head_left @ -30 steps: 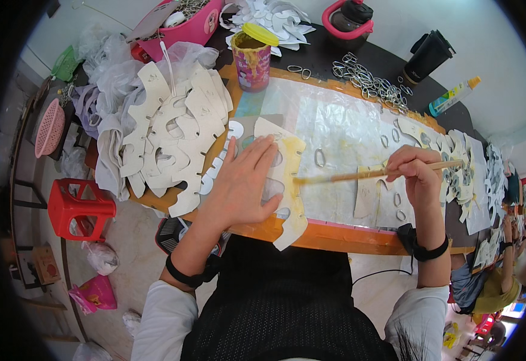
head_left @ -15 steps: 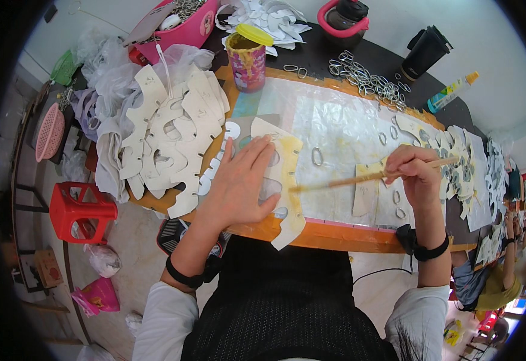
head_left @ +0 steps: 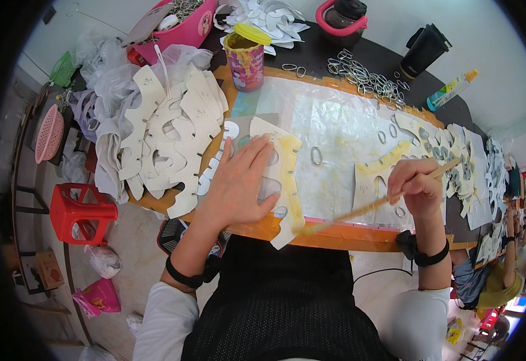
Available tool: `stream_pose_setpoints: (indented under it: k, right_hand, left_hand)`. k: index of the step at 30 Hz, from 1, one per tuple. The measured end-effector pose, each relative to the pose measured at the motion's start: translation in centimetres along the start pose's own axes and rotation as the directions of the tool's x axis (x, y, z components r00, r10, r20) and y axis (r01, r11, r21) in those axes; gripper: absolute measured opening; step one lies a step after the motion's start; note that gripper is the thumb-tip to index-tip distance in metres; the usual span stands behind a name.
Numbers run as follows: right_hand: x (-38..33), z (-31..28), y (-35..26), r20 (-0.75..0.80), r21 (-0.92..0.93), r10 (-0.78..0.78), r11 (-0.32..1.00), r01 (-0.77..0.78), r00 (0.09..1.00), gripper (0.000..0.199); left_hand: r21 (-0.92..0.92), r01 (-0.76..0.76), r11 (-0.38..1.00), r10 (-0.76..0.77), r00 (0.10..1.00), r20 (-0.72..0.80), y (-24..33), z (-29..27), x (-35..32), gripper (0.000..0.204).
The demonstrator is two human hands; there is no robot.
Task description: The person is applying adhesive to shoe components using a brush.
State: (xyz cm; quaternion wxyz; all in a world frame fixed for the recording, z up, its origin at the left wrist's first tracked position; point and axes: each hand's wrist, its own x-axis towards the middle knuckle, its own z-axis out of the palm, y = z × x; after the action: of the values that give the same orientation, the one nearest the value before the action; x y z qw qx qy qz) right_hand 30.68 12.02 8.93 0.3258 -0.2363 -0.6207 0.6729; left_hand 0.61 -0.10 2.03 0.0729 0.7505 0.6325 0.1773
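My left hand [head_left: 236, 183] lies flat, fingers stretched, on a cream curved cutout piece [head_left: 288, 162] with notches along its edge. A yellow, glue-like coat covers that piece's right border. In the closed fingers of my right hand [head_left: 416, 188] is a thin wooden stick [head_left: 359, 212]. Its blurred far end is at the cutout's lower end; whether it is a brush I cannot tell. Another cutout [head_left: 366, 174] with a yellow-coated edge lies partly hidden behind my right hand. An oval metal ring [head_left: 316, 155] rests on the plastic sheet between the two pieces.
Piled cream cutouts [head_left: 176, 132] lie at the left. An open jar [head_left: 245, 66] with yellow drips stands at the back edge of the plastic sheet [head_left: 329, 114]. Beyond are heaped metal rings [head_left: 365, 78], a black tumbler [head_left: 424, 51] and a bottle [head_left: 452, 90]. People sit far right.
The stick's far end has moved down along the cutout's coated border, toward me, to its lower end. My right hand has shifted slightly down; my left hand stays put.
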Motion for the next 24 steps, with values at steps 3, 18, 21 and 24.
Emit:
stream_pose_setpoints:
  k: [3, 18, 21, 24]
  right_hand:
    - [0.0, 1.2, 0.1, -0.15, -0.1, -0.015, 0.995, 0.0, 0.989, 0.02]
    - [-3.0, 1.3, -0.3, -0.035, -0.14, 0.057, 0.988, -0.061, 0.998, 0.021]
    - [-4.0, 1.9, -0.6, -0.049, -0.238, 0.057, 0.969, -0.067, 0.997, 0.02]
    - [-5.0, 2.3, -0.7, -0.074, -0.278, 0.001, 0.96, -0.021, 0.997, 0.02]
  left_hand:
    - [0.006, 0.001, 1.0, -0.001, 1.0, 0.004, 0.0, -0.1, 0.0, 0.078]
    - [-0.077, 0.022, 0.997, -0.024, 1.0, -0.017, 0.1, -0.2, 0.1, 0.079]
    - [-0.035, 0.027, 0.999, -0.03, 0.997, -0.075, 0.3, -0.3, 0.0, 0.075]
    - [0.012, -0.063, 0.998, 0.064, 0.981, -0.183, 1.6, -0.9, -1.0, 0.063]
